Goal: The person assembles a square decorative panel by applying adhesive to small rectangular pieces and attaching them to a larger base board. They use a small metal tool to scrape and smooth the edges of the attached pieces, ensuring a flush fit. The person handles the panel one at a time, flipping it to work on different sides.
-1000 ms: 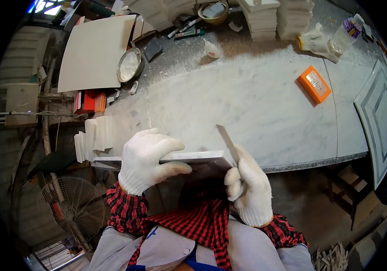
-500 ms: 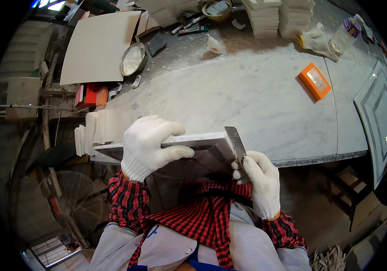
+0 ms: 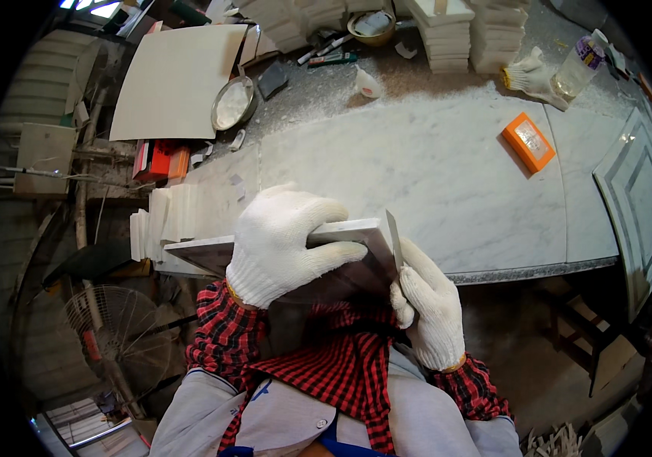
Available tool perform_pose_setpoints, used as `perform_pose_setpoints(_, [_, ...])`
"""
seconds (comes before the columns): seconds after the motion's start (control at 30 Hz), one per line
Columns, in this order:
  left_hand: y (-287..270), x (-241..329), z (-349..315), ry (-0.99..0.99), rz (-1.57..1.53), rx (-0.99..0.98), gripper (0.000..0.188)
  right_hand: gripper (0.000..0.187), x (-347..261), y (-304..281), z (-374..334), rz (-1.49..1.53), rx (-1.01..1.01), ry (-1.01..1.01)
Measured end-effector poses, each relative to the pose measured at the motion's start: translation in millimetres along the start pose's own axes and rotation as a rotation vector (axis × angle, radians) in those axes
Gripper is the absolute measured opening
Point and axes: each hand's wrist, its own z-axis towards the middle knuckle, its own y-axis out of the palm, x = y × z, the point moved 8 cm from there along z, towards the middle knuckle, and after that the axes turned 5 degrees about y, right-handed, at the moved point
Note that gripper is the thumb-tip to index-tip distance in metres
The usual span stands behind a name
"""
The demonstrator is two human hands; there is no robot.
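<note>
My white-gloved left hand [image 3: 284, 244] grips a stone slab [image 3: 350, 231], with the fingers over its top edge and the thumb on the near face. The slab stands on edge near the bench's front, its pale upper edge showing and its near face dark and shaded. At its right end, a flat metal ruler [image 3: 394, 238] stands almost edge-on against it. My right hand [image 3: 433, 316], also gloved in white, is closed round the ruler's lower part. My fingers hide whether a stock is joined to the ruler.
An orange box [image 3: 528, 143] lies on the marble-topped bench [image 3: 433, 175]. Behind are a bowl of white powder [image 3: 232, 105], stacked white tiles [image 3: 446, 38], a spare glove [image 3: 530, 75] and a plastic bottle [image 3: 579, 68]. A patterned panel [image 3: 634, 198] leans at right; a fan [image 3: 116, 335] stands lower left.
My left hand has shifted right along the slab. The ruler has turned from showing its flat marked side to nearly edge-on, and my right hand has turned with it.
</note>
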Motion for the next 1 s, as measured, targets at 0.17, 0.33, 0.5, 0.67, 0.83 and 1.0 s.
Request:
perform_pose_setpoints(0.17, [7, -4, -2, -0.042, 0.065, -0.067, 0.039, 0.044, -18, 18, 4, -0.017, 0.001, -0.036])
perform_pose_setpoints(0.33, [9, -8, -3, -0.064, 0.077, -0.121, 0.041, 0.044, -35, 36, 7, -0.010, -0.001, -0.074])
perform_pose_setpoints(0.5, [8, -4, -1, -0.057, 0.067, -0.110, 0.040, 0.044, -27, 23, 7, -0.012, 0.012, -0.047])
perform_pose_setpoints(0.67, [7, -8, -3, -0.068, 0.053, -0.121, 0.033, 0.044, -43, 42, 6, -0.044, -0.061, -0.078])
perform_pose_setpoints(0.83, [9, -10, 0, -0.078, 0.061, -0.145, 0.034, 0.043, -38, 31, 13, 0.048, 0.002, -0.141])
perform_pose_setpoints(1.0, [4, -4, -2, -0.047, 0.062, -0.099, 0.041, 0.044, -33, 24, 10, -0.058, 0.024, -0.040])
